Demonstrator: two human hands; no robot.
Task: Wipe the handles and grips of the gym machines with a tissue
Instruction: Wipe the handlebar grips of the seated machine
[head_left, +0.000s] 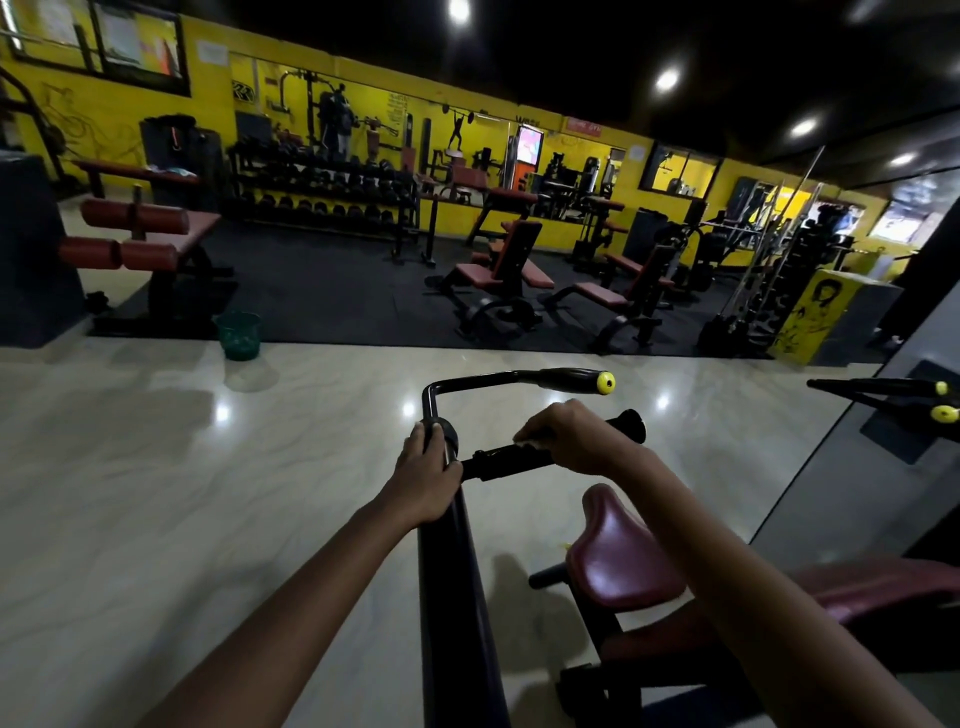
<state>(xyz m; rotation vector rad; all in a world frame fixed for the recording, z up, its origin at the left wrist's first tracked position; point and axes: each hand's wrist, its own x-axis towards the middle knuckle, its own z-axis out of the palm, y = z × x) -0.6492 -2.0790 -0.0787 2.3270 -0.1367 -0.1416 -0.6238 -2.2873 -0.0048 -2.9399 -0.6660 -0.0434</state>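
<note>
A black machine arm (452, 587) rises in front of me and ends in two handles. My left hand (426, 467) grips the arm's upper end. My right hand (571, 436) is curled over the lower black handle grip (514, 460), and a small bit of white tissue (527, 443) shows under its fingers. The grip's black end cap (631, 423) sticks out past my right hand. Above it runs the upper handle (519, 378) with a yellow end cap (605, 383).
A maroon seat (618, 551) of the same machine stands just right of the arm. Two more handles with yellow caps (943, 402) reach in from the right edge. A green basket (238, 335) stands on the pale tiled floor. Benches and a dumbbell rack (322, 197) fill the black mat beyond.
</note>
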